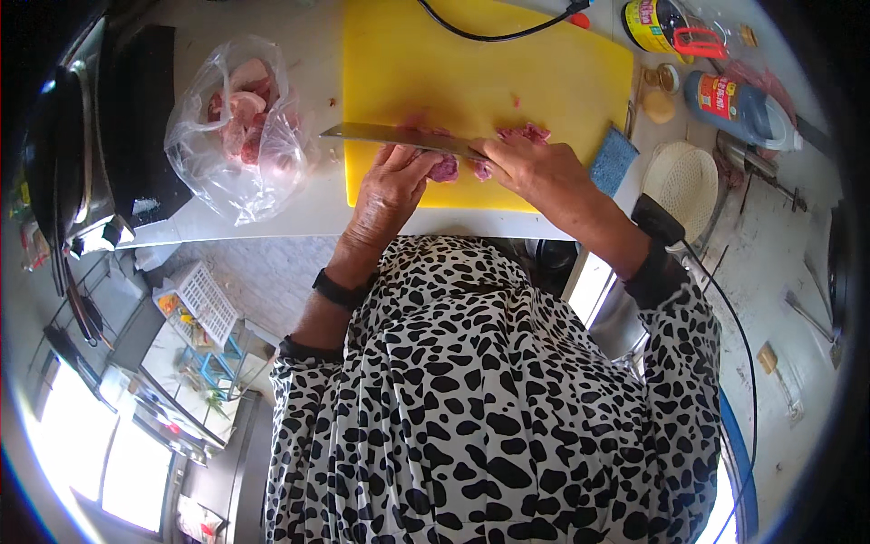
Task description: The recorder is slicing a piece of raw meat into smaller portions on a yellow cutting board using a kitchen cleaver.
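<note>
My right hand (533,169) is closed round the handle end of a kitchen knife (385,135), whose long blade points left across the yellow cutting board (435,68). Just below the blade, my left hand (391,189) has its fingers curled on a piece of raw meat (443,170), pressing it to the board near its front edge. Beside my right fingers lies a small cut bit of meat (483,170). More cut meat (526,134) rests beyond my right hand. The knife's handle is hidden in my grip.
Left of the board stands a clear plastic bag (240,136) of raw meat chunks. A blue sponge (613,161) leans at the board's right edge. Bottles (739,109) and a white strainer basket (681,186) stand farther right. A black cable (494,38) crosses the board's far edge.
</note>
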`<control>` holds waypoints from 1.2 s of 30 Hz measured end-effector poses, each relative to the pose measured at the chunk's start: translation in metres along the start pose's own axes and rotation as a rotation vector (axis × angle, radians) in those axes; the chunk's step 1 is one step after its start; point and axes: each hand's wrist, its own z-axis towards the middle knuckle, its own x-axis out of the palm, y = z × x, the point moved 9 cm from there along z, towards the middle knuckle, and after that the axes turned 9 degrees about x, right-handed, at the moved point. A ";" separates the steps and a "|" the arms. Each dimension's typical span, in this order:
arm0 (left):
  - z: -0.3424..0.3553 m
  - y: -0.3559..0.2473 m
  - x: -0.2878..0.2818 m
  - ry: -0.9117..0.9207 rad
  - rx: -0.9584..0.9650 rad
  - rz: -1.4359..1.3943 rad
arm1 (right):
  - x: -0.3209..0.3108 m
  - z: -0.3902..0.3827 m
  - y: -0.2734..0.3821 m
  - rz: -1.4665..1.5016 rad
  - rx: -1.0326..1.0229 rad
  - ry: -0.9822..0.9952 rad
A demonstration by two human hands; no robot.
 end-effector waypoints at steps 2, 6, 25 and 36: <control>0.001 -0.001 0.001 0.007 -0.002 -0.009 | 0.016 0.005 0.002 -0.063 0.015 0.051; 0.000 -0.006 0.008 0.023 0.018 -0.015 | 0.017 0.019 0.019 -0.104 -0.018 -0.007; 0.016 0.002 -0.005 -0.265 -0.083 0.138 | -0.007 -0.086 -0.039 0.464 0.713 0.059; 0.011 -0.019 0.008 -0.060 0.101 0.266 | 0.011 -0.129 -0.020 0.793 0.830 0.076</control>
